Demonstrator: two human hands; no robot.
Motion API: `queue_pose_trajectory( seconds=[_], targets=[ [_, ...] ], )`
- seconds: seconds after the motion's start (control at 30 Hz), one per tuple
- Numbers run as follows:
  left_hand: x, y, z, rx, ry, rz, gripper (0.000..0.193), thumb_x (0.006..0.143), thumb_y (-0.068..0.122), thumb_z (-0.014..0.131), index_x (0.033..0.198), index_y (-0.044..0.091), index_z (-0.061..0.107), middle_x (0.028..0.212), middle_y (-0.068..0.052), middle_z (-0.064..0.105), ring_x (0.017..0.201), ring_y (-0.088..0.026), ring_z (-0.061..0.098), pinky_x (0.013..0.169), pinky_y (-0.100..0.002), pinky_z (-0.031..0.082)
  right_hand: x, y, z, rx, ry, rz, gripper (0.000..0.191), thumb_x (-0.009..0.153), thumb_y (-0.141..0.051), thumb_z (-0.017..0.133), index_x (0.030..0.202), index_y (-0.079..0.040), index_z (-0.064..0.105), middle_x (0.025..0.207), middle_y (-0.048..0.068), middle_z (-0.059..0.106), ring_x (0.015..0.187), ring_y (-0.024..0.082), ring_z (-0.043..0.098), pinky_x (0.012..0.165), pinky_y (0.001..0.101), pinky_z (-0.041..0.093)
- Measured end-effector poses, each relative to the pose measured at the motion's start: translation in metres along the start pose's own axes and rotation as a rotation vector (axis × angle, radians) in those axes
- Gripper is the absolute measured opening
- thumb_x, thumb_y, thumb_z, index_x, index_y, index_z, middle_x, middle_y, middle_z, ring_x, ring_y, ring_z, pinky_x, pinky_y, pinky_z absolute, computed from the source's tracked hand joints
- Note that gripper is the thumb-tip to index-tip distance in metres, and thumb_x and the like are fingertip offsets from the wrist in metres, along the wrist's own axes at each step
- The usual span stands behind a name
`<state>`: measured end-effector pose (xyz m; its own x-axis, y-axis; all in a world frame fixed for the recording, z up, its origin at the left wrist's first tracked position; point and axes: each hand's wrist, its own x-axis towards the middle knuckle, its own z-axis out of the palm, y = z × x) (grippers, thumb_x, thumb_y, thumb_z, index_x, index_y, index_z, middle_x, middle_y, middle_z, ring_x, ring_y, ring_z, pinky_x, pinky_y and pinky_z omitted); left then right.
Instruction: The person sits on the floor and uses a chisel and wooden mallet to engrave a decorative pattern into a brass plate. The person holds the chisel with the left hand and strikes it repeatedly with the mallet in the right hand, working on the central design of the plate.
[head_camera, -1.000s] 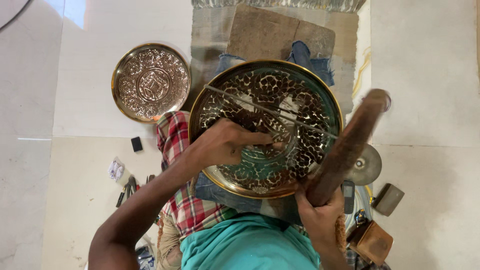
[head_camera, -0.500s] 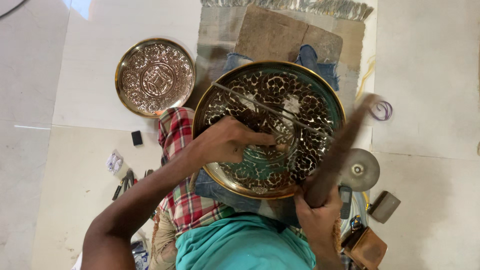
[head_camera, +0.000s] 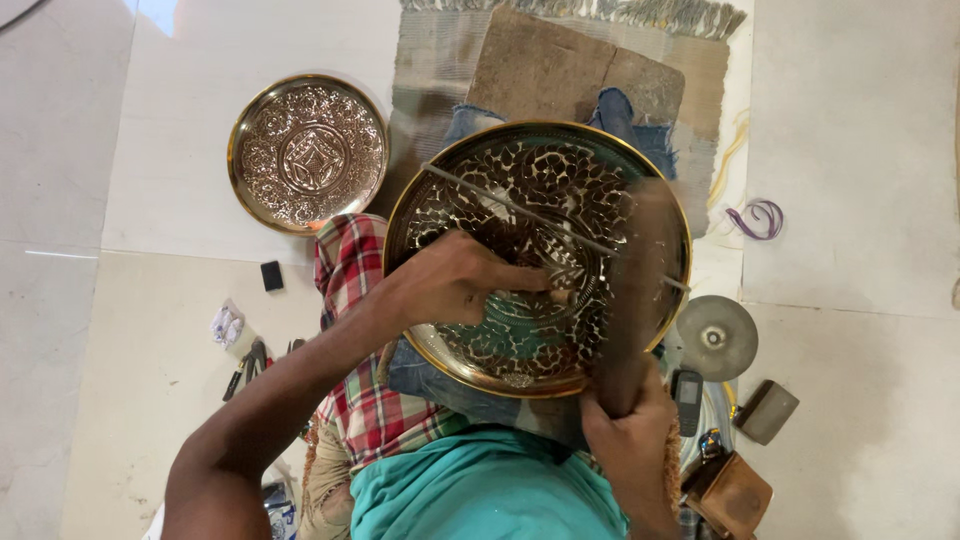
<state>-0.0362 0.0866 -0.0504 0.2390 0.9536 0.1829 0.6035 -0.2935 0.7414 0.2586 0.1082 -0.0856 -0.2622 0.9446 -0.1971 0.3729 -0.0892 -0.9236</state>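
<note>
engraved brass trays: 2 | large tray (head_camera: 470, 215): dark floral fretwork, gold rim | left hand (head_camera: 455, 280) pinches punch (head_camera: 548, 295) at centre | right hand (head_camera: 630, 440) clenched on blurred wooden mallet (head_camera: 635, 290), 5 o'clock | small tray (head_camera: 307, 152) at 10 o'clock

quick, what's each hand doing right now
Left hand: closed on a small punch tool against the engraved brass tray.
Right hand: closed on a wooden mallet, blurred.
</note>
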Motion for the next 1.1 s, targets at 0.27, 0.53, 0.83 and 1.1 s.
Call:
queue_pose_trajectory(
  seconds=[0.27, 0.53, 0.83, 1.1],
  targets=[
    [0.002, 0.002, -0.002, -0.025, 0.036, 0.033, 0.071, 0.06, -0.005, 0.062, 0.127, 0.014, 0.073, 0.089, -0.017, 0.074, 0.07, -0.03, 0.071, 0.064, -0.041, 0.055, -0.001, 0.003, 0.001, -0.207, -0.063, -0.033, 0.038, 0.072, -0.005, 0.074, 0.108, -0.001, 0.062, 0.083, 0.015, 0.072, 0.072, 0.016, 0.07, 0.068, 0.0325, 0.054],
    [0.001, 0.0, 0.0, 0.025, -0.01, -0.013, 0.073, 0.056, -0.006, 0.061, 0.124, 0.015, 0.077, 0.085, -0.018, 0.075, 0.062, -0.031, 0.068, 0.057, -0.042, 0.052, 0.002, -0.011, 0.002, -0.216, -0.055, -0.027, 0.036, 0.073, -0.003, 0.076, 0.106, 0.0, 0.063, 0.082, 0.013, 0.07, 0.072, 0.015, 0.067, 0.067, 0.0319, 0.054],
    [0.002, -0.002, -0.001, 0.031, 0.019, 0.083, 0.073, 0.057, -0.004, 0.058, 0.126, 0.014, 0.074, 0.095, -0.017, 0.076, 0.069, -0.033, 0.07, 0.063, -0.042, 0.056, 0.003, -0.015, 0.002, -0.102, -0.03, -0.077, 0.035, 0.075, -0.01, 0.074, 0.104, 0.003, 0.06, 0.082, 0.018, 0.068, 0.073, 0.023, 0.065, 0.067, 0.0378, 0.054],
    [0.004, 0.0, -0.001, 0.028, -0.008, 0.059, 0.073, 0.057, -0.005, 0.06, 0.125, 0.016, 0.075, 0.092, -0.016, 0.076, 0.068, -0.03, 0.071, 0.062, -0.04, 0.056, 0.007, -0.015, 0.001, -0.08, -0.073, -0.096, 0.041, 0.073, -0.007, 0.069, 0.113, 0.001, 0.062, 0.086, 0.014, 0.072, 0.077, 0.017, 0.068, 0.072, 0.0345, 0.055]
  ],
)
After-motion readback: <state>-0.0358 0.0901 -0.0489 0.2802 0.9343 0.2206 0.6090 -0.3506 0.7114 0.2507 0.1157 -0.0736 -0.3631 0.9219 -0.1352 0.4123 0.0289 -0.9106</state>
